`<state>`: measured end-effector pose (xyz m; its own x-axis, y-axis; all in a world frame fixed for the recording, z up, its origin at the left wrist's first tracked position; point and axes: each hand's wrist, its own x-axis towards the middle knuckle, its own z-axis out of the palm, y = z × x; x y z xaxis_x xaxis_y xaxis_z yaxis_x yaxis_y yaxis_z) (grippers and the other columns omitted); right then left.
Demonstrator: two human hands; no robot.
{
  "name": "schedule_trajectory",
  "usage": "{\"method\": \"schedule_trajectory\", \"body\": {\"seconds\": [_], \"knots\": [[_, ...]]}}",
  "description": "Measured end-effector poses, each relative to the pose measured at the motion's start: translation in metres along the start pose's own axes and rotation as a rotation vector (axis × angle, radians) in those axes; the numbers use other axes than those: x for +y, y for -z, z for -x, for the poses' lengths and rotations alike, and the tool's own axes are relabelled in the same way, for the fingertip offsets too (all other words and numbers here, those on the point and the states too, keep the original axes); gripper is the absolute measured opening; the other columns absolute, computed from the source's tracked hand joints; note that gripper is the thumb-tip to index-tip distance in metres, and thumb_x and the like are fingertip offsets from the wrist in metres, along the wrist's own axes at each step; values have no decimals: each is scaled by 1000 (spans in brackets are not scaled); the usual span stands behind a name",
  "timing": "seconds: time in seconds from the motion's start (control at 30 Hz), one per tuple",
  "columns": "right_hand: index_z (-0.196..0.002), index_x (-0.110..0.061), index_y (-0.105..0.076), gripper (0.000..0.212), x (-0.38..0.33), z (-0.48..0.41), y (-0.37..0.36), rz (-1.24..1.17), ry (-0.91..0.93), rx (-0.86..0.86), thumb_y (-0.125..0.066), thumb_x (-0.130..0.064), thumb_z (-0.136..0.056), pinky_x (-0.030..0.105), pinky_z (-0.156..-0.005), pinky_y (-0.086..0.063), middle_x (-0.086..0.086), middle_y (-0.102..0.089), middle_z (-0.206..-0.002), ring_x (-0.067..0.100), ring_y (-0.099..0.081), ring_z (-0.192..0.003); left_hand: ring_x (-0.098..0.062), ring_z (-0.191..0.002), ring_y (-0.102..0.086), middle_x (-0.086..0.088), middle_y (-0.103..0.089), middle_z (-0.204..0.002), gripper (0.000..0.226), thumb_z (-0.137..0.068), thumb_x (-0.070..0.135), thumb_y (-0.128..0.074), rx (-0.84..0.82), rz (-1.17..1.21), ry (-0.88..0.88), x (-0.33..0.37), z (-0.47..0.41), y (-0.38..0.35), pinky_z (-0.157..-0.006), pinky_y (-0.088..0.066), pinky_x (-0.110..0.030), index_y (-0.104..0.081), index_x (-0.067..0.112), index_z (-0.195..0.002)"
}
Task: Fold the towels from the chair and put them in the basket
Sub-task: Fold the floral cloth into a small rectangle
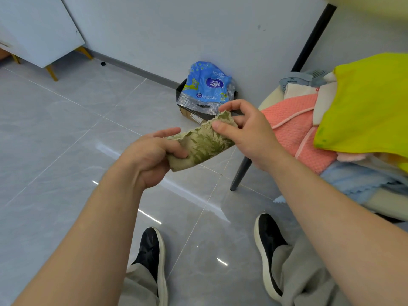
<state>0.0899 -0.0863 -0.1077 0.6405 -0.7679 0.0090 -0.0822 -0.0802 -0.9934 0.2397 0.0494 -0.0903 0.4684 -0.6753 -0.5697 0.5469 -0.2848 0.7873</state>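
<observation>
So my left grip [152, 155] is clamped around one end of the green leafy towel [203, 143], and my right grip [249, 133] pinches the other corner. The towel's held up over the floor, just left of the chair [242, 168]. A pink towel [293, 133] and a yellow towel [371, 102] sit piled on the seat.

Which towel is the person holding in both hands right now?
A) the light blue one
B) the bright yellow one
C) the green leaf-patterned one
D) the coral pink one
C: the left hand and right hand both hold the green leaf-patterned towel in the air, while the pink towel, yellow towel and blue towel lie piled on the chair.
</observation>
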Motion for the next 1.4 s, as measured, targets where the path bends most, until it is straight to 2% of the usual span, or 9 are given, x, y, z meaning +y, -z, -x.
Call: {"method": "schedule_trajectory", "body": {"seconds": [0.13, 0.33, 0.47, 0.6, 0.77, 0.87, 1.07, 1.23, 1.4], "knots": [[-111, -16, -59, 33, -1, -1, 2, -2, 5, 22, -77, -8, -84, 38, -67, -53, 32, -68, -85, 25, -62, -68, -27, -92, -73, -17, -72, -110, 61, -72, -29, -48, -167, -92, 8, 0, 4, -1, -76, -62, -33, -66, 3, -121], [-109, -19, -59, 31, -2, -2, 5, 17, 31, 34, -77, -10, -85, 31, -61, -49, 24, -66, -72, 20, -58, -63, -24, -85, -71, -15, -73, -98, 42, -75, -23, -58, -211, -301, -7, -4, 5, -3, -73, -61, -26, -70, -2, -110], [-109, -19, -59, 31, 0, -3, 4, 37, 39, 43, -77, -12, -85, 31, -60, -47, 29, -65, -76, 21, -56, -62, -29, -94, -72, -13, -77, -96, 14, -80, 3, -75, -159, -489, -87, -5, 2, -1, -88, -58, -33, -77, 3, -94], [-110, -16, -59, 30, 3, -4, 4, 78, 36, 70, -76, -13, -85, 28, -57, -46, 15, -63, -65, 18, -55, -59, -31, -101, -71, -12, -78, -94, 35, -67, 37, -84, -102, -596, -140, -4, 4, -2, -103, -51, -45, -81, 10, -88], [-110, -20, -59, 33, 9, -6, 6, 156, 28, 72, -79, -22, -84, 30, -57, -46, 11, -60, -60, 16, -53, -56, -11, -71, -67, -4, -76, -79, 12, -79, 25, -81, -34, -634, -236, -7, 5, -6, -73, -52, -29, -79, 13, -82], [-113, -23, -56, 36, 11, -6, 6, 211, 38, 70, -79, -27, -84, 29, -56, -48, 2, -64, -61, 10, -57, -55, -13, -68, -63, -5, -71, -72, 17, -73, 28, -82, -14, -641, -234, -5, 4, -5, -72, -49, -33, -75, 12, -75], [-118, -29, -53, 45, 16, -8, 7, 353, 59, 50, -80, -30, -82, 26, -60, -47, 18, -65, -90, 8, -53, -63, -24, -75, -67, -10, -70, -80, 34, -62, 23, -87, 41, -596, -210, -6, 1, -1, -83, -56, -52, -61, 13, -80], [-125, -33, -54, 55, 20, -9, 11, 427, 75, -51, -82, -26, -79, 31, -77, -54, 1, -58, -109, 12, -57, -81, -18, -79, -72, -9, -74, -94, 43, -72, 6, -85, 51, -680, -181, -4, 0, 4, -63, -50, -25, -66, 21, -108], [-132, -42, -52, 66, 19, -7, 15, 515, 17, -305, -79, -19, -76, 34, -94, -54, -8, -46, -138, 11, -59, -107, -14, -80, -71, -4, -74, -93, 42, -66, 2, -88, 10, -803, -201, -3, 1, 8, -59, -53, -15, -75, 21, -102]]}}
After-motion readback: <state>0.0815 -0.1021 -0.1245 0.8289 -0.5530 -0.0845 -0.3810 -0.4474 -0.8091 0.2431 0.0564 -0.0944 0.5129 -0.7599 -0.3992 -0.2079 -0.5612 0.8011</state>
